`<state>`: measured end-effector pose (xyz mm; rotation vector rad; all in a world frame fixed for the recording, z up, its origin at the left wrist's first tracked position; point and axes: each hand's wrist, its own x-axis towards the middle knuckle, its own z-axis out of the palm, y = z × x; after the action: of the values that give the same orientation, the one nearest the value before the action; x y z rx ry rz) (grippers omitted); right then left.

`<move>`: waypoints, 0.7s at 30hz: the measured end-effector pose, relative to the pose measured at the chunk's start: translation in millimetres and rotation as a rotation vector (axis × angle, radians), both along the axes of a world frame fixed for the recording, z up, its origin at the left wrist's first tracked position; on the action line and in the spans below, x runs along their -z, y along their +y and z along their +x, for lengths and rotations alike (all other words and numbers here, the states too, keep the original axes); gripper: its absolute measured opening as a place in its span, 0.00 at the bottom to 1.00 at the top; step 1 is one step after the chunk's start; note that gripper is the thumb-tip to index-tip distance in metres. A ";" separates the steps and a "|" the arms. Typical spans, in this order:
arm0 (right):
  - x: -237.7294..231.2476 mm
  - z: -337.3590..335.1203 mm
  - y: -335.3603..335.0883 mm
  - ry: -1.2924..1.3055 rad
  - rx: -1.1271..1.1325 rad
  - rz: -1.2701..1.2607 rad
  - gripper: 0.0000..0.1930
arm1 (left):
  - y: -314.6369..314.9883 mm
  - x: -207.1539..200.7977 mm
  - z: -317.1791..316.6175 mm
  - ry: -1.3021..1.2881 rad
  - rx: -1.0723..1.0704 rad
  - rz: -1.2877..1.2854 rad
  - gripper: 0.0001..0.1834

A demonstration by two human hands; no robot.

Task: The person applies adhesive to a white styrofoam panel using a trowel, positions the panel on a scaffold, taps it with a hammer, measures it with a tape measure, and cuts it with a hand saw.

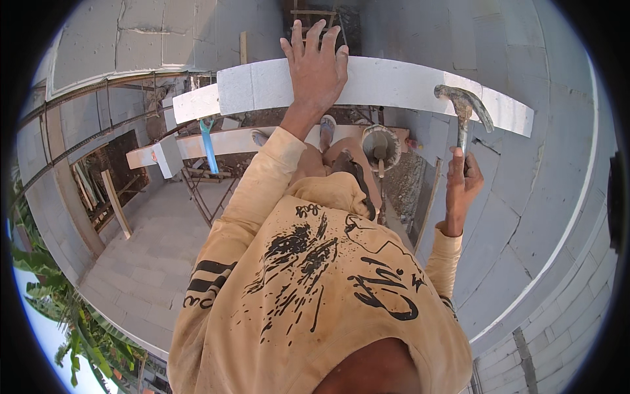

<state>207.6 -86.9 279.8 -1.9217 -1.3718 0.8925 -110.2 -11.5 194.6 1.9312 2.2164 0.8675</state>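
In the head view, taking the picture's middle as the clock's centre, a course of white aerated concrete blocks (394,82) curves from 10 o'clock through 12 to past 2. The left hand (316,65) lies over it at 12 o'clock, open, fingers spread beyond the far edge; the palm appears to rest on the blocks. Near 3 o'clock the right hand (464,177) is closed round the handle of a claw hammer (463,121), whose head stands upward at 2 o'clock, looking apart from the course, though depth is hard to judge. Further in at 2 o'clock sits a mortar-stained bucket (396,146) with a tool in it. At 10 o'clock are a light-blue tool (209,148) and, further out toward 9, a loose block (169,156) on the wooden plank (230,141) beneath the feet. As for progress, the blocks already stand in a row with visible joints, so placing along this stretch looks largely done; setting them true seems the part left, but whether they are level or firmly bedded cannot be told.
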 end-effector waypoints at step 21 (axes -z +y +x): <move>25.3 4.0 17.9 -0.190 -0.382 0.011 0.12 | 13.6 9.8 23.0 0.110 -0.123 -0.371 0.41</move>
<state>211.6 -69.0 254.6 -1.8027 -1.8958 0.8877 -87.2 2.1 184.8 1.7203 2.3712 0.3311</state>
